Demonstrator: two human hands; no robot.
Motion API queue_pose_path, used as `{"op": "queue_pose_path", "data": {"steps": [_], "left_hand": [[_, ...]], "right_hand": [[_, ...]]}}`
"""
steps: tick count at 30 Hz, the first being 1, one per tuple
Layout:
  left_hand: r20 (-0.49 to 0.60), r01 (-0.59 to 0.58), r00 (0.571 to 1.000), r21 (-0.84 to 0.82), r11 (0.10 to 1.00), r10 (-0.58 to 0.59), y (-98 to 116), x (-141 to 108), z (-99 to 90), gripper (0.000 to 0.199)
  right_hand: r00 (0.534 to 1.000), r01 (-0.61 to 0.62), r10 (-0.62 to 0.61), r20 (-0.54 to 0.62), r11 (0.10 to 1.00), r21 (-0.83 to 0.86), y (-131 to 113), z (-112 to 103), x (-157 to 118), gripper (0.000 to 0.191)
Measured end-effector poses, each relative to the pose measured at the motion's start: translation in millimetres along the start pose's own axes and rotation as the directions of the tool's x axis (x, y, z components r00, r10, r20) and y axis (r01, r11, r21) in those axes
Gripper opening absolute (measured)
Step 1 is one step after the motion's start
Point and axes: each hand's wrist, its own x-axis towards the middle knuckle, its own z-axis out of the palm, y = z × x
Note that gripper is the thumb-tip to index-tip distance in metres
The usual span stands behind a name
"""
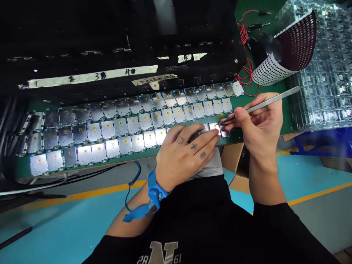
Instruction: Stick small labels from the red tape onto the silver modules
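Three rows of small silvery circuit boards (133,124), most with a yellow square on them, run along the green bench mat. My left hand (184,154) lies over the right part of the front row, fingers stretched out, hiding several boards. In my right hand (262,135) is a pair of metal tweezers (266,105), pinched between thumb and fingers. Their dark tips point left and down at a front-row board (213,125) beside my left fingertips. Whether the tips touch it or hold anything is too small to tell. A blue wrist strap (155,189) circles my left wrist.
A black equipment case (110,40) with numbered tape strips stands behind the rows. Red wires (245,69), a curled perforated sheet (275,71) and stacked clear plastic trays (324,95) are at right. Dark cables (90,170) hang at the bench's front edge; a cardboard box (232,157) sits below.
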Motion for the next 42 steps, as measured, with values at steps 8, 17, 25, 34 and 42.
{"op": "queue_pose_path", "data": {"steps": [8,17,25,34,42], "left_hand": [[0.013,0.001,1.000,-0.007,1.000,-0.001,0,-2,0.4,0.028],[-0.003,-0.005,1.000,-0.009,1.000,0.005,-1,-1,1.4,0.028],[-0.001,-0.006,1.000,-0.021,1.000,0.006,-1,-1,1.3,0.029],[0.006,-0.005,1.000,-0.018,1.000,0.005,-1,-1,0.6,0.029],[0.011,0.002,1.000,-0.026,1.000,-0.002,-1,-1,0.5,0.028]], "right_hand": [[0.998,0.009,-0.008,0.060,1.000,-0.022,8,-3,2,0.024],[0.999,0.002,0.000,0.034,0.998,-0.068,6,0,-1,0.024],[0.999,0.009,-0.011,-0.045,0.999,-0.039,3,0,0,0.031],[1.000,0.011,-0.011,-0.014,1.000,-0.013,7,-16,19,0.039],[1.000,-0.005,0.005,0.007,0.999,-0.051,7,-14,13,0.037]]}}
